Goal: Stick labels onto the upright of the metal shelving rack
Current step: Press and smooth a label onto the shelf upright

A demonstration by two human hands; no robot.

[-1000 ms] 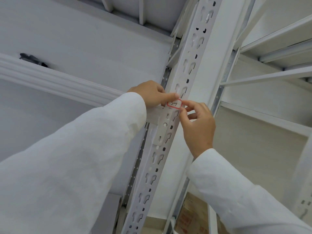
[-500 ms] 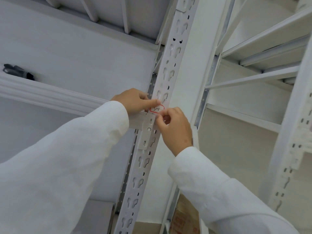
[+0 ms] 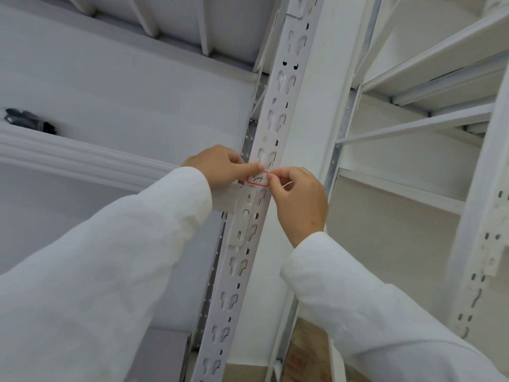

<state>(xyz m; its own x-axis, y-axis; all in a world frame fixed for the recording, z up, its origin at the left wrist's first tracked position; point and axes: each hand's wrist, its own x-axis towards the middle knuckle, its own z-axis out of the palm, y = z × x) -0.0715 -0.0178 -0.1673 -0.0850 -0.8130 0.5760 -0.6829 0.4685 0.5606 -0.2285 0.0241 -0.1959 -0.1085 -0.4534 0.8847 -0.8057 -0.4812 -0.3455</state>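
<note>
small paper label (image 3: 258, 180): white, red edge, black marks
metal rack upright (image 3: 271, 128): white, rows of holes
long sleeves (image 3: 115, 266): white

Pretty tight spot here. Our left hand (image 3: 220, 166) and right hand (image 3: 298, 199) are both crowded onto the label (image 3: 258, 179) on the upright (image 3: 275, 114), so that patch of the post is fully blocked. The beam (image 3: 82, 158) butts in from the left right at our left hand, with its bracket (image 3: 246, 213) hooked on just below. Above the hands we've got bare post all the way up, and more below the bracket. Right of the post the shelf bays (image 3: 399, 216) are wide open.
</note>
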